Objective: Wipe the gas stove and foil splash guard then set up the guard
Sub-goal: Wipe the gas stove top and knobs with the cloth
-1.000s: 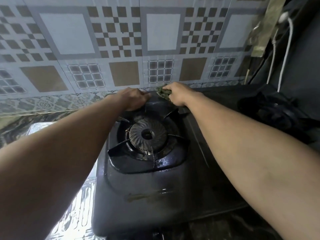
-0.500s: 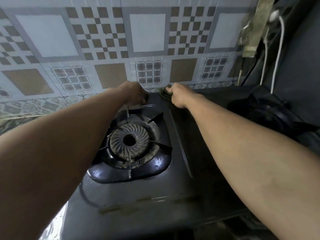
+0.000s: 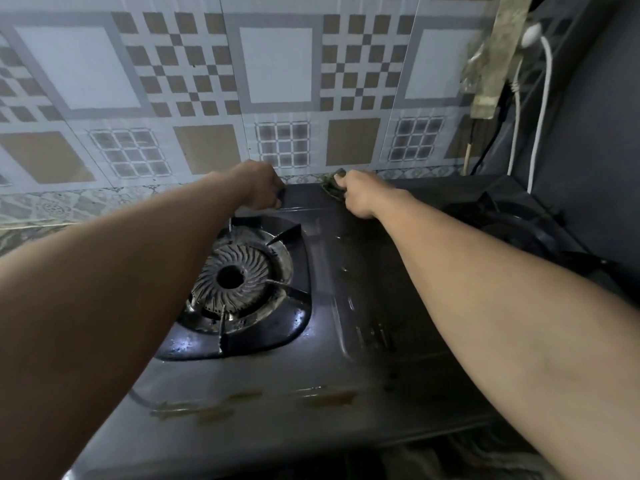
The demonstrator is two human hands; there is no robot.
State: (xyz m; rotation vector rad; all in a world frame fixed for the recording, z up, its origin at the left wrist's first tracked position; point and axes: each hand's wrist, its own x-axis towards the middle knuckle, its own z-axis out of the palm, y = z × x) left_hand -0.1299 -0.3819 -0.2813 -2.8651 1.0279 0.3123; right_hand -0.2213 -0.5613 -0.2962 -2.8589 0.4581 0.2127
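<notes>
Head view: both hands at the far edge of the gas stove (image 3: 346, 375), against the tiled wall (image 3: 277, 81).
Left hand (image 3: 261, 185) clamped over the stove's back rim, just beyond the left burner (image 3: 232, 275). Right hand (image 3: 360, 194) closed on a green cloth (image 3: 334, 183), pressed to the same rim, right of the burner. Second burner (image 3: 512, 226) far right of the left burner, dim. White cable (image 3: 540, 109) hung beyond it. Brown streaks (image 3: 256, 403) near the stove's front edge. Foil splash guard not seen.
</notes>
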